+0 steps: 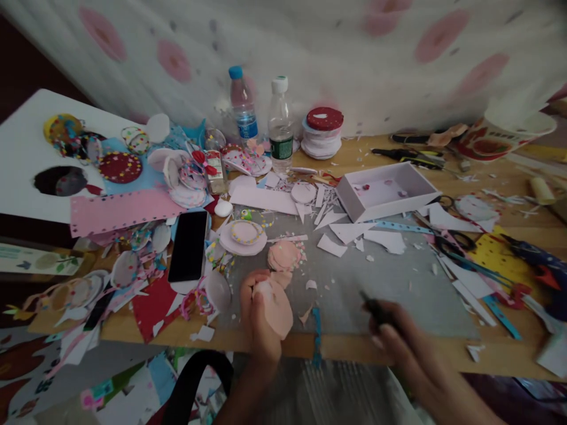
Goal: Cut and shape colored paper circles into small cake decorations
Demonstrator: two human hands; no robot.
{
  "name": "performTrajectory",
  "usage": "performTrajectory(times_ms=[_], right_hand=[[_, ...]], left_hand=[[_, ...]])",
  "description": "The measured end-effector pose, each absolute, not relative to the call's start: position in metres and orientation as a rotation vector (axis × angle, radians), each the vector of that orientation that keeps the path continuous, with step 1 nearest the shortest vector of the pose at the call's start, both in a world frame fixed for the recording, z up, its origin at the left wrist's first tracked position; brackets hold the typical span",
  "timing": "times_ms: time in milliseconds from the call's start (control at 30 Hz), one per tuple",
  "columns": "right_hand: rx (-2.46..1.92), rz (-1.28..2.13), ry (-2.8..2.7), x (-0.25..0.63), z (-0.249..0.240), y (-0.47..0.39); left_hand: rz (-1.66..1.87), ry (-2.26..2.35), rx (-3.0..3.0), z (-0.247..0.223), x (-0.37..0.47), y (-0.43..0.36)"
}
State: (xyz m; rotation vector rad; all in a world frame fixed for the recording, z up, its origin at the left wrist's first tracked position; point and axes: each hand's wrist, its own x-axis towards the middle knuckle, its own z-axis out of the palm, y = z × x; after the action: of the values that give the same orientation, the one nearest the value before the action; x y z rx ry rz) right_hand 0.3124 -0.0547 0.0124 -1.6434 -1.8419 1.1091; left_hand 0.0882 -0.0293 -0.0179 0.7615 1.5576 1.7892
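Observation:
A pale peach round piece [278, 310] is gripped between the thumb and fingers of my left hand [261, 319], near the front edge of the table. My right hand [401, 342], blurred, is closed around a dark, slim tool [376, 308] whose tip points up and left. Just above my left hand lies a peach disc [284, 255] with small coloured dots at its rim. A blue strip [316, 336] hangs over the table edge between my hands. Both hands are over or in front of a grey mat [345, 289].
A black phone [189, 247] and decorated discs crowd the left. Behind stand two bottles [243, 109] [280, 127] and a white open box [387, 192]. Scissors [454, 245], paper scraps and yellow felt [500, 260] lie right; a paper bowl [496, 139] stands back right.

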Motion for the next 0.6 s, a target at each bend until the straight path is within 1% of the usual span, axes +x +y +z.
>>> performTrajectory(times_ms=[100,200,267,400,600], right_hand=[[-1.452,1.405,-1.971,0.283,0.025,-0.068],[-1.339,1.582,-2.020,0.265,0.028,-0.071],[-1.339,1.660,-2.035,0.260,0.028,-0.070],[-1.333,1.674,-2.067,0.257,0.028,-0.066],[-1.425,1.601,-2.062,0.252,0.046,-0.062]], left_hand=[[1.787,1.554,0.762,-0.020,0.088,-0.031],[1.827,1.521,0.725,-0.026,0.092,-0.039],[1.858,1.499,0.717,-0.030,0.098,-0.043],[1.944,1.480,0.774,-0.036,0.109,-0.046],[2.027,1.463,0.870,-0.033,0.116,-0.043]])
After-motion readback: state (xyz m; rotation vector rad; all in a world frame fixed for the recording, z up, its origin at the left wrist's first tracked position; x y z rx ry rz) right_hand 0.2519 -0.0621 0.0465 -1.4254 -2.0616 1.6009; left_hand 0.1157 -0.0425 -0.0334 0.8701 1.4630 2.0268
